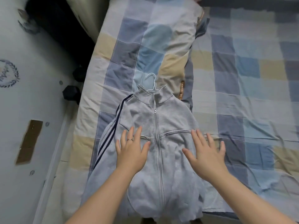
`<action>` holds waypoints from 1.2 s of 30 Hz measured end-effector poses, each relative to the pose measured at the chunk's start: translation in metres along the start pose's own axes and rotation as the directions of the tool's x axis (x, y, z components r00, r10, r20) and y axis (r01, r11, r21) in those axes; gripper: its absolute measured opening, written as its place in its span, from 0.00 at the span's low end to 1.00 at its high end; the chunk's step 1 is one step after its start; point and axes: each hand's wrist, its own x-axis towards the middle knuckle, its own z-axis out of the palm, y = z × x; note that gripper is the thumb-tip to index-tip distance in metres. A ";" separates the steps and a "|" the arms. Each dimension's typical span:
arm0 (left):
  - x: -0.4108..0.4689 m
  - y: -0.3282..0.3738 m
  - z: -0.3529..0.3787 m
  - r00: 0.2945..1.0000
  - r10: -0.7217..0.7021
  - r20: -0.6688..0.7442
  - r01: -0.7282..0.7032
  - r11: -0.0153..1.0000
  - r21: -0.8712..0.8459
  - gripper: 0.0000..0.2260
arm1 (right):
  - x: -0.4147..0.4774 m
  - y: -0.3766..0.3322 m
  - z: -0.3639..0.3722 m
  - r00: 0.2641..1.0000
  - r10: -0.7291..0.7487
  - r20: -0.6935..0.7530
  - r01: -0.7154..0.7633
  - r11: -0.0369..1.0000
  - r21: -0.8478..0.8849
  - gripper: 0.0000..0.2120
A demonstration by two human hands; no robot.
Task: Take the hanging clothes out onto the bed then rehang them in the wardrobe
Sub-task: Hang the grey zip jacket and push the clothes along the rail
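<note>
Where both hands lie flat, fingers spread — soft grey fleece jacket (155, 126), wire hanger (152, 81).

Soft, dim, bluish light falls evenly, with no glare and only faint shadows in the creases of the bed cover (242, 94). A deep black gap (64, 38) at far left stays unlit. Wide-angle bending curves the edges, and the far corners and left wall (24, 110) look blurred.

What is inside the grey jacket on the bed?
A hanger: only its hook shows above the collar of the jacket. The zip is closed, so the rest is covered. Both hands, left and right, lie flat on top.
</note>
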 end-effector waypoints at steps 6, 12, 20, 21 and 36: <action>0.133 -0.045 0.051 0.999 -0.046 -0.012 0.046 0.999 0.009 0.28 | 0.136 -0.031 0.070 0.994 0.111 -0.003 -0.110 0.983 0.146 0.35; 0.244 -0.052 0.061 0.962 0.146 -0.231 -0.105 0.978 0.181 0.30 | 0.255 -0.034 0.100 0.985 0.116 -0.131 -0.096 0.984 0.149 0.35; 0.312 -0.046 0.042 0.969 -0.005 -0.248 0.037 0.991 0.125 0.19 | 0.335 -0.016 0.082 0.996 0.079 -0.029 -0.073 0.983 0.168 0.37; 0.313 -0.046 0.039 0.969 -0.014 -0.245 0.045 0.992 0.120 0.17 | 0.334 -0.015 0.080 0.997 0.073 -0.017 -0.070 0.983 0.168 0.37; 0.189 -0.037 -0.017 0.953 0.082 -0.291 -0.132 0.979 -0.156 0.04 | 0.241 0.009 -0.009 0.975 -0.217 -0.052 0.221 0.905 0.363 0.11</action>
